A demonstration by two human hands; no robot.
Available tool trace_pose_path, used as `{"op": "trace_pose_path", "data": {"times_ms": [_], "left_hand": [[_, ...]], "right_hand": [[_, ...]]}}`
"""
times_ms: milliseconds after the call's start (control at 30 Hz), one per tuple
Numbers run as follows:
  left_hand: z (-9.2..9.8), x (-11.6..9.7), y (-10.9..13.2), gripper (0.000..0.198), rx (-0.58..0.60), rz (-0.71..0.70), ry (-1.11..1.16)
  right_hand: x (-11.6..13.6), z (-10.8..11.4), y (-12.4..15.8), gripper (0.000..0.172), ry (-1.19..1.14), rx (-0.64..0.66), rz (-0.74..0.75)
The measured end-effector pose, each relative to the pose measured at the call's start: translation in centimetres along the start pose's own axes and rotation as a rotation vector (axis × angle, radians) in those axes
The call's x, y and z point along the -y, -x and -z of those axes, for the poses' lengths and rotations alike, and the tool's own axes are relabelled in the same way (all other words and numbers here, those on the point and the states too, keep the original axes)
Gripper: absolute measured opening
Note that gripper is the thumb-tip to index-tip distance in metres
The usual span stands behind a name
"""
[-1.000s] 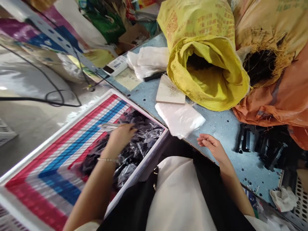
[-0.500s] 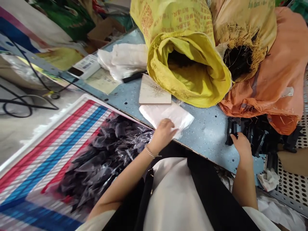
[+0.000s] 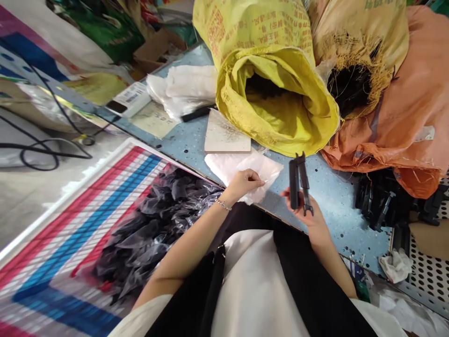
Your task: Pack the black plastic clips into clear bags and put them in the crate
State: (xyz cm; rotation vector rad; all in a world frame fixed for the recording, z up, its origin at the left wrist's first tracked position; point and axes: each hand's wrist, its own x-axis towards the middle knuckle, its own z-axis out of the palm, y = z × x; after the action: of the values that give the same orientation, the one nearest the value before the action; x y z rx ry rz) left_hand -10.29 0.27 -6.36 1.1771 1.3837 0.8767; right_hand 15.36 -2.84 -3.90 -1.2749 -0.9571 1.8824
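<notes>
Open yellow sack (image 3: 280, 112), orange sack (image 3: 414, 117), striped woven bag (image 3: 70, 234), black cable (image 3: 66, 151)

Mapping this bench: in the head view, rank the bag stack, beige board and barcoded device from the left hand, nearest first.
1. The bag stack, pinched by the left hand.
2. The beige board, just behind the stack.
3. The barcoded device, far left.

Bright, even daylight, soft shadows; edges blurred and stretched by wide-angle distortion.

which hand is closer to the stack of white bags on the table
Left. The left hand pinches the stack of white bags; the right hand is apart to its right, holding a black clip.
</notes>
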Motion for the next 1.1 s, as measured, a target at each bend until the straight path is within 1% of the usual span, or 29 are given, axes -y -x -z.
{"op": "trace_pose_path", "data": {"times_ms": [67,133,233,267,333,400,467,533,567,633,667,733,800,867,933,1000,1033,1067,1100], "left_hand": [[-0.3,-0.3,0.0,0.027,-0.014,-0.004,-0.019],[-0.2,-0.5,0.1,0.023,-0.009,-0.055,-0.051],[0.2,-0.8,0.6,0.018,-0.029,-0.114,-0.066],[0.4,-0.8,0.8,0.015,-0.053,-0.148,-0.095],[0.6,-0.8,1.2,0.012,-0.098,-0.271,-0.242],[0.6,-0.6,1.3,0.024,-0.1,-0.423,-0.452],[0.6,-0.3,1.2,0.037,-0.07,-0.519,-0.587],[0.4,-0.1,1.0,0.045,-0.054,-0.555,-0.601],[0.2,-0.1,1.1,0.049,-0.059,-0.571,-0.582],[-0.2,-0.2,1.8,0.055,-0.075,-0.613,-0.541],[-0.5,-0.4,2.4,0.058,-0.079,-0.639,-0.526],[-1.4,-0.8,4.0,0.063,-0.056,-0.708,-0.505],[-2.5,-1.2,5.7,0.068,0.029,-0.79,-0.475],[-3.4,-1.6,6.9,0.071,0.108,-0.836,-0.447],[-3.8,-1.9,7.7,0.069,0.123,-0.821,-0.447],[-3.7,-2.3,8.6,0.059,0.102,-0.805,-0.499],[-3.5,-2.6,9.3,0.052,0.091,-0.812,-0.543],[-3.2,-3.0,10.0,0.045,0.078,-0.817,-0.598],[-2.8,-3.4,10.9,0.039,0.062,-0.814,-0.657]], "right_hand": [[-0.5,-2.3,-1.8,0.037,-0.083,0.077,-0.007],[-1.2,-3.4,-3.3,0.033,-0.133,0.045,-0.002],[-1.9,-3.1,-4.0,0.031,-0.113,-0.068,0.004],[-2.0,-2.7,-3.7,0.031,-0.098,-0.084,0.002],[-1.8,-1.7,-2.3,0.033,-0.096,-0.066,-0.011],[-1.6,-0.7,-0.4,0.036,-0.146,0.014,-0.064],[-1.7,-0.1,1.3,0.038,-0.225,0.146,-0.184],[-2.3,0.0,2.1,0.039,-0.314,0.302,-0.327],[-2.7,-0.2,2.0,0.039,-0.358,0.37,-0.385],[-3.7,-0.8,1.0,0.038,-0.436,0.446,-0.428],[-4.2,-1.2,0.2,0.037,-0.458,0.447,-0.408],[-4.9,-2.0,-1.6,0.032,-0.406,0.359,-0.31],[-5.2,-2.7,-3.2,0.029,-0.288,0.232,-0.203],[-5.0,-3.3,-3.9,0.03,-0.204,0.162,-0.154],[-4.4,-3.8,-3.6,0.029,-0.137,0.133,-0.113],[-3.3,-4.5,-2.6,0.023,0.034,0.091,-0.01],[-2.7,-4.9,-1.8,0.022,0.134,0.093,0.05],[-2.0,-5.2,-1.1,0.023,0.223,0.128,0.093],[-1.4,-5.5,-0.3,0.026,0.283,0.197,0.102]]}}
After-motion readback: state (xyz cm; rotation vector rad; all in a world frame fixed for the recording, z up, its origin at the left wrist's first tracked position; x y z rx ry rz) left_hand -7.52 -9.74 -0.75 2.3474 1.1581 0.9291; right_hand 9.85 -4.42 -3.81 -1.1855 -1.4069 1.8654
